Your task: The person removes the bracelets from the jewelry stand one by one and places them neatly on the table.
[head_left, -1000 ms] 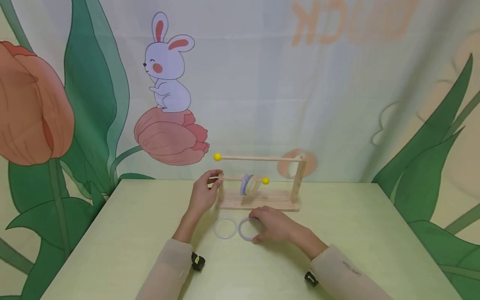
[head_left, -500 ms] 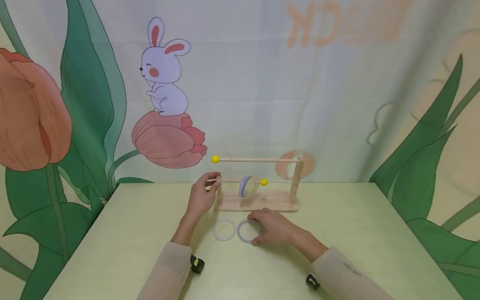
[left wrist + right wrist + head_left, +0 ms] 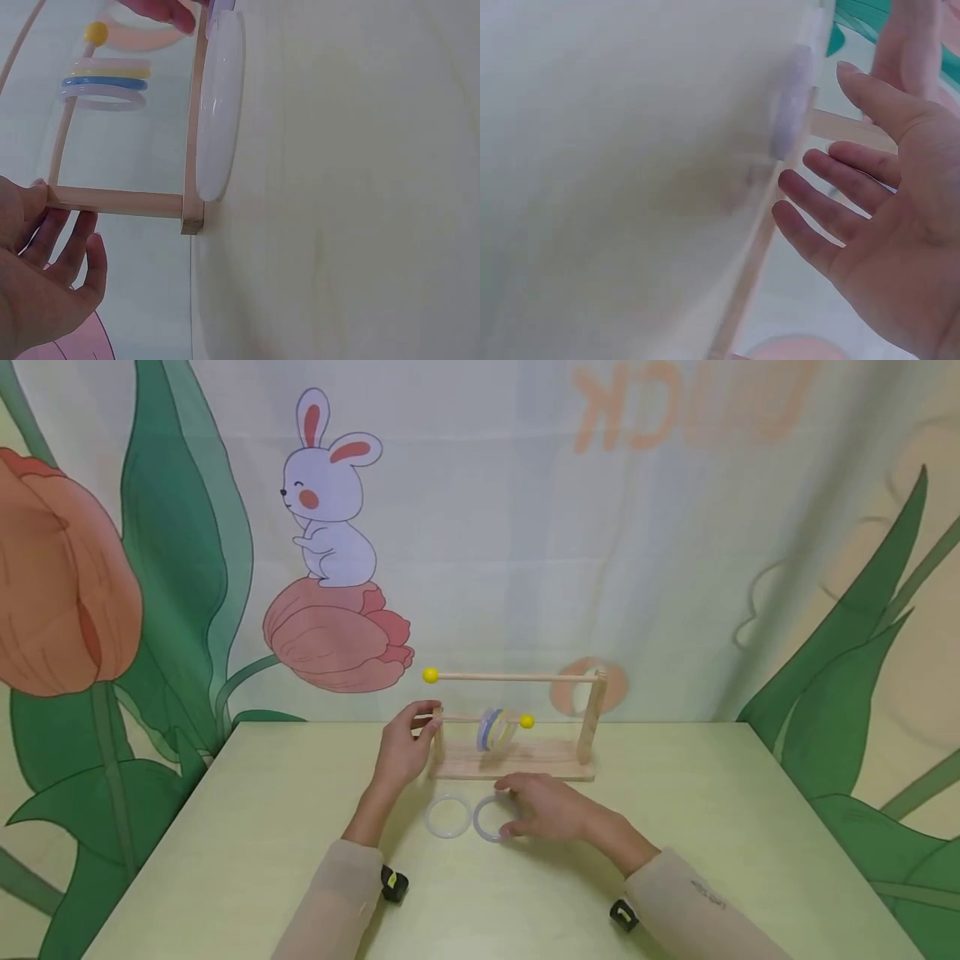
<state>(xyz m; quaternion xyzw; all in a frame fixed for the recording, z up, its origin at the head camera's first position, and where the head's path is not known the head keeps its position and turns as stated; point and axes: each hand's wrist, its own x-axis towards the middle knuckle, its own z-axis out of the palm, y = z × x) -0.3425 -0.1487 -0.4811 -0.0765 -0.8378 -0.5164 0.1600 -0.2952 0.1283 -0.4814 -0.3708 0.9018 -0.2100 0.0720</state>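
A wooden stand holds two horizontal rods, each ending in a yellow ball. Several thin rings hang on the lower rod; a blue ring and a yellow one show among pale ones. My left hand pinches the top of the stand's short post between thumb and fingers. In front of the stand, a pale purple ring and a whitish ring lie side by side on the table. My right hand hovers over the purple ring's right side, fingers spread and loosely bent, holding nothing in the right wrist view.
The stand's tall post rises on the right, and the upper rod reaches left from it. A printed curtain hangs behind the pale table.
My right thumb has shifted slightly inward over the purple ring. The left hand keeps its hold on the post, and both loose rings lie where they were.
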